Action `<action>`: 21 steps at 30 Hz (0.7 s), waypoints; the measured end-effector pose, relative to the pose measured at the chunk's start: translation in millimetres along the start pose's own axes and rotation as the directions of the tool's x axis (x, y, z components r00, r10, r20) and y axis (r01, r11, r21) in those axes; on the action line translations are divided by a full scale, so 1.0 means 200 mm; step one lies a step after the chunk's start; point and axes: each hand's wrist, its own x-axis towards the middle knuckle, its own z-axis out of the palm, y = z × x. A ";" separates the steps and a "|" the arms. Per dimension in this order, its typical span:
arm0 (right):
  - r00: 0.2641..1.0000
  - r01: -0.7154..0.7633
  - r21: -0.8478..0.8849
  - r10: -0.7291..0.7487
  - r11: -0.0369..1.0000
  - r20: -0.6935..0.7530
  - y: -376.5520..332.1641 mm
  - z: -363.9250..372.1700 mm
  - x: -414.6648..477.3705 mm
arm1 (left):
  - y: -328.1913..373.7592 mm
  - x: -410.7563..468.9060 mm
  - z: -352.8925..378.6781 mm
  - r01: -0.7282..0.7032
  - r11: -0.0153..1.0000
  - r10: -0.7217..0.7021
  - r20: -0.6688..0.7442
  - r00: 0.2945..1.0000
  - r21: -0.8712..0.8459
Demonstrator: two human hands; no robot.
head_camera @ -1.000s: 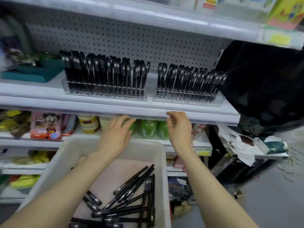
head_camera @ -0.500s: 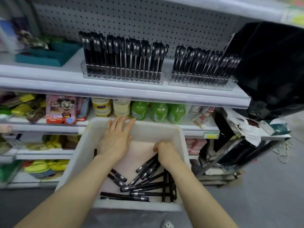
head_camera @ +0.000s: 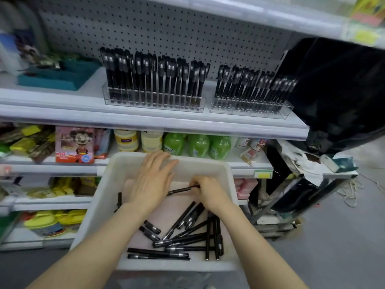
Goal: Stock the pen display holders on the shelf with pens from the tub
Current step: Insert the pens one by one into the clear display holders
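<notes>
A white plastic tub [head_camera: 210, 163] sits in front of me with several loose black pens [head_camera: 181, 240] on its bottom. My right hand [head_camera: 210, 192] grips one black pen [head_camera: 179, 190] lifted off the pile, lying roughly level and pointing left. My left hand [head_camera: 152, 180] lies flat with straight fingers over the tub's far part, fingertips at the far rim. On the shelf above stand two clear pen display holders, the left holder [head_camera: 154, 101] and the right holder [head_camera: 250, 109], both filled with upright black pens.
The white shelf edge [head_camera: 145, 122] runs above the tub. A teal tray [head_camera: 58, 78] sits at the shelf's left. Green bottles [head_camera: 198, 146], jars and a cartoon box [head_camera: 75, 144] fill the lower shelf. A black bag [head_camera: 341, 90] hangs at the right; grey floor lies below it.
Both hands came down from the shelf edge into the tub. My right hand closed on a pen and lifted it from the pile. My view tilted downward.
</notes>
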 end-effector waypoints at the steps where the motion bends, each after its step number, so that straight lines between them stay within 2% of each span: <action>1: 1.000 0.012 0.027 -0.012 1.000 -0.016 -0.01 -0.03 0.00 | 0.01 0.01 -0.01 -0.041 0.999 0.040 0.005 0.999 0.017; 5: 0.989 0.049 0.062 -0.039 0.997 -0.144 -0.01 -0.18 0.03 | 0.01 0.09 -0.02 -0.130 0.987 0.120 0.105 0.987 0.092; 8: 0.976 0.084 0.037 -0.074 0.996 -0.206 0.02 -0.29 0.05 | 0.01 0.18 -0.03 -0.148 0.980 0.124 0.169 0.978 0.136; 11: 0.926 0.212 -0.153 -0.248 0.965 -0.286 0.03 -0.37 0.08 | 0.07 0.29 -0.05 -0.179 0.972 0.156 0.149 0.977 0.156; 14: 0.864 0.293 -0.174 -0.338 0.940 -0.372 0.05 -0.43 0.11 | 0.15 0.43 -0.06 -0.220 0.965 0.207 0.105 0.973 0.143; 18: 0.862 0.263 -0.058 -0.262 0.963 -0.434 0.15 -0.55 0.16 | 0.24 0.62 -0.03 -0.254 0.958 0.251 0.040 0.967 0.130; 21: 0.861 0.208 -0.008 -0.187 0.978 -0.473 0.29 -0.67 0.19 | 0.35 0.78 -0.01 -0.161 0.983 0.161 0.007 0.987 0.087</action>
